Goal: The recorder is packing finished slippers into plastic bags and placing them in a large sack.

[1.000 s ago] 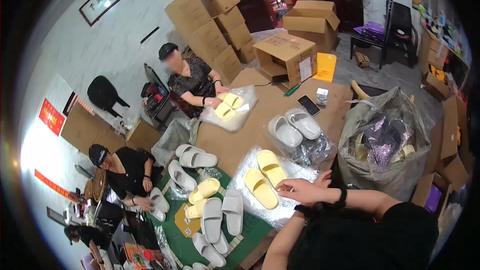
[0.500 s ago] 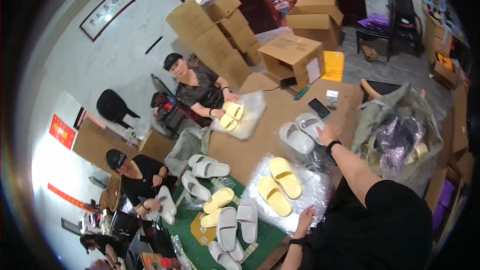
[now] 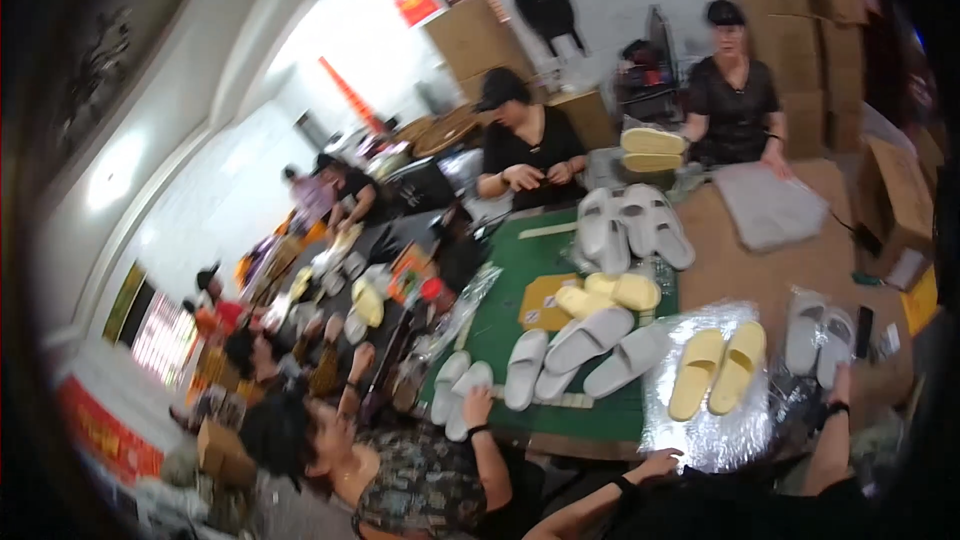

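My left hand [image 3: 660, 464] rests at the near edge of a stack of clear plastic bags [image 3: 655, 432], its fingers stretched out and holding nothing. A pair of yellow slide slippers [image 3: 715, 372] lies on that stack, soles down. To the right, my right hand [image 3: 839, 386] is closed on the near end of a grey slipper [image 3: 834, 340]. Its mate [image 3: 804, 328] lies beside it, and clear plastic shows around the pair. Several loose grey slippers [image 3: 588, 338] and a yellow pair [image 3: 622, 290] lie left of the bags on a green mat [image 3: 510, 275].
Across the table, a person [image 3: 735, 105] holds yellow slippers [image 3: 653, 147] beside more bags [image 3: 770, 202]. Another person [image 3: 530, 145] sits at the mat's far side. At the near left, a co-worker [image 3: 420, 475] touches grey slippers [image 3: 465, 395]. A phone [image 3: 863, 332] and a carton [image 3: 898, 205] are at the right.
The view has swung left, bringing the near-left co-worker and a second table into sight. The person across has lifted the yellow slippers off the bags. My hands stay near the same things.
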Tool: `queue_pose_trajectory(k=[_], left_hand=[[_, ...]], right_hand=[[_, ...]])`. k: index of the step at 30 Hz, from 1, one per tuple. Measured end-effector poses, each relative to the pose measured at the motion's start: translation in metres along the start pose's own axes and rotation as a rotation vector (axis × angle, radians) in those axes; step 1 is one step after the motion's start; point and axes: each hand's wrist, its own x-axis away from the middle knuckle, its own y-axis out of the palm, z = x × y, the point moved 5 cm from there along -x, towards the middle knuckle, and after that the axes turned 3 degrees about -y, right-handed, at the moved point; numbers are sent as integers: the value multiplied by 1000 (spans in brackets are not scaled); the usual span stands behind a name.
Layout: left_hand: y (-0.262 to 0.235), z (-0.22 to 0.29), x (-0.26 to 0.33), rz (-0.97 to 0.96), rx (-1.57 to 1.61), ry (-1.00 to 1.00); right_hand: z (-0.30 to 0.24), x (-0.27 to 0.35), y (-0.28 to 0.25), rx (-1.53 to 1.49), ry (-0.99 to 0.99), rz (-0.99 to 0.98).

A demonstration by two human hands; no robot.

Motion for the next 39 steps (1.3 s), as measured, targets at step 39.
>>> queue_pose_trajectory(k=[39], left_hand=[[21,-8,29,97,175,-1]], right_hand=[[-25,78,45,-20,70,13]])
